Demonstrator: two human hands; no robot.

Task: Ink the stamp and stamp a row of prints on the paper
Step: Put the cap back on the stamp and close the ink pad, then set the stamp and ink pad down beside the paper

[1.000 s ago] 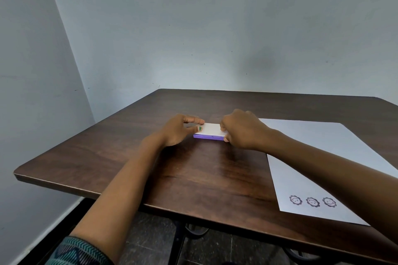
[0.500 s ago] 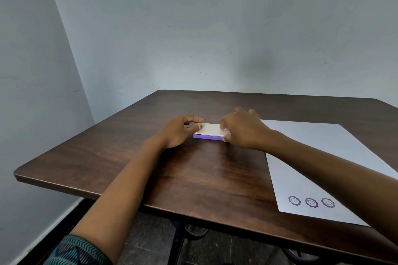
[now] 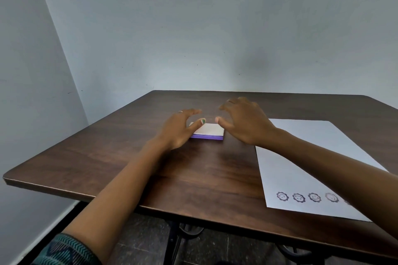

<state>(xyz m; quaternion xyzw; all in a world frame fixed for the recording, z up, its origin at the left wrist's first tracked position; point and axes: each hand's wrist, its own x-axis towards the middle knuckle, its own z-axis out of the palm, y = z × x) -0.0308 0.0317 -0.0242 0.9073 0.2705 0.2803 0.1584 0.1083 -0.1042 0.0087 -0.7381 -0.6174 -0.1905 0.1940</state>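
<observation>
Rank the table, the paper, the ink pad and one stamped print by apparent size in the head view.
1. table
2. paper
3. ink pad
4. stamped print

The prints lie nearer the camera, yet each looks smaller than the pad.

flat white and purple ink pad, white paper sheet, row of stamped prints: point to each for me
flat white and purple ink pad [image 3: 210, 129]: head view, on its white top face
white paper sheet [image 3: 312, 135]: head view, on a bare part near its far end
row of stamped prints [image 3: 298, 197]: head view, on the second print from the left
</observation>
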